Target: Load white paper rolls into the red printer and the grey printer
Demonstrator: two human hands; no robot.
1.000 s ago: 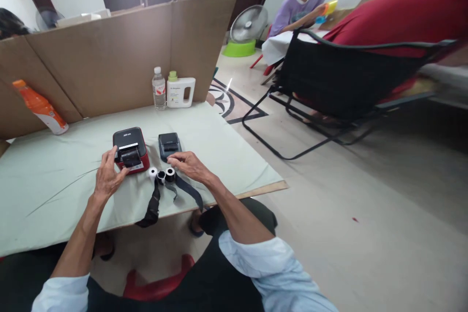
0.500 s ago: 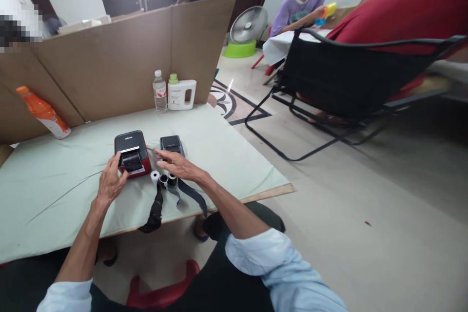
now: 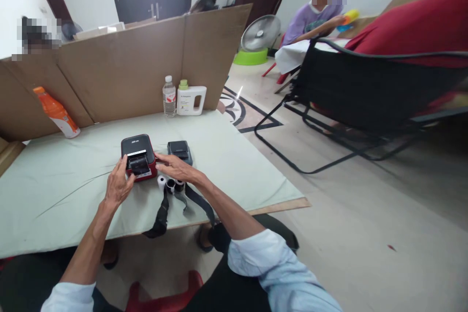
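A small label printer (image 3: 136, 145), black on top with a red body, sits on the table; dark glossy film shows in its front opening below a white strip. My left hand (image 3: 119, 184) grips its left side, thumb at the front corner. Against the right side rest the fingertips of my right hand (image 3: 177, 167), its fingers stretched out. Just in front of the printer stand a white roll (image 3: 161, 183) and dark rolls (image 3: 170, 185). A black strip (image 3: 160, 219) and a grey-black strip (image 3: 201, 203) trail from them toward the table edge. Behind my right hand lies a smaller dark device (image 3: 178, 149).
Along the cardboard screen (image 3: 120, 73) stand a water bottle (image 3: 169, 100) and a white jug (image 3: 190, 102); an orange bottle (image 3: 58, 114) leans at left. To the right are a black folding chair (image 3: 358, 97), a fan (image 3: 260, 34) and other people. A red stool (image 3: 164, 297) is below.
My right hand has come in from a small gap to the printer's right side. The left hand keeps its place on the printer. The whole view has shifted slightly.
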